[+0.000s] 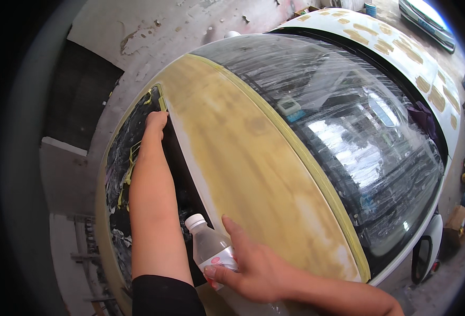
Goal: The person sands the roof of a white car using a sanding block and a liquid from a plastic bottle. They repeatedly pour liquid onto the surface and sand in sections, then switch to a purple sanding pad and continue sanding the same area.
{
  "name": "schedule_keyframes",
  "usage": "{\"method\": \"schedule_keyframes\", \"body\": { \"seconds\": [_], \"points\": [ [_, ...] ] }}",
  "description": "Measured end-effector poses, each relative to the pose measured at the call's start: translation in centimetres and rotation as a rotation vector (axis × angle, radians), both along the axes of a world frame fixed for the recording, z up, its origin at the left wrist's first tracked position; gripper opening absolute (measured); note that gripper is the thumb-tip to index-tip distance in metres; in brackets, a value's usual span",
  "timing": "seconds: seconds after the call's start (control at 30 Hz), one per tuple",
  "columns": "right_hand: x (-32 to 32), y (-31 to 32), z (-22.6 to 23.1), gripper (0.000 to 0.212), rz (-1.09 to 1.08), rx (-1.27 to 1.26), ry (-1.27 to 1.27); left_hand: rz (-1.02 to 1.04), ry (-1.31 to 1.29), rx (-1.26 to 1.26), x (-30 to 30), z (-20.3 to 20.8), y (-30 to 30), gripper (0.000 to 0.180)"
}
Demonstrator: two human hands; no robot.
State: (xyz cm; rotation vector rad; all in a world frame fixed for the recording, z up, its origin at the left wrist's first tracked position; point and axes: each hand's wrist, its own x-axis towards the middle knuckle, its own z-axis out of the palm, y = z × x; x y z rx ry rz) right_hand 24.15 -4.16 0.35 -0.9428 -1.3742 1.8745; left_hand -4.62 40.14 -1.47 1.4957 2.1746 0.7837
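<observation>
My left hand (156, 122) is closed, its curled fingers at the far upper corner of a dark glass panel. It pinches a strip of yellow masking tape (162, 102) that runs along the panel's edge. More loose, crumpled tape (129, 171) hangs on the dark panel beside my forearm. My right hand (253, 266) is wrapped round a clear plastic bottle (211, 243) with a white cap, tilted over the near part of the car. Between the glass areas lies the car roof (253, 158), dull yellow-brown with pale patches.
Right of the roof is a wet, streaked windshield (359, 137), edged by yellow tape. Beyond it, the white hood (369, 31) carries brownish patches. A side mirror (427, 247) sticks out at lower right. A peeling wall (153, 31) stands behind; another car (427, 22) is at upper right.
</observation>
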Motion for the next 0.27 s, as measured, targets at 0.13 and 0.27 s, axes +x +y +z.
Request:
{"method": "schedule_keyframes", "body": {
  "seconds": [0.13,0.27],
  "points": [
    [-0.7,0.0,0.2,0.093,-0.017,0.027,-0.046,0.053,0.043,-0.003,-0.7,-0.6,1.8,0.047],
    [-0.4,0.2,0.2,0.094,0.031,-0.002,-0.041,0.11,0.071,0.04,-0.2,-0.5,1.9,0.048]
  ]
}}
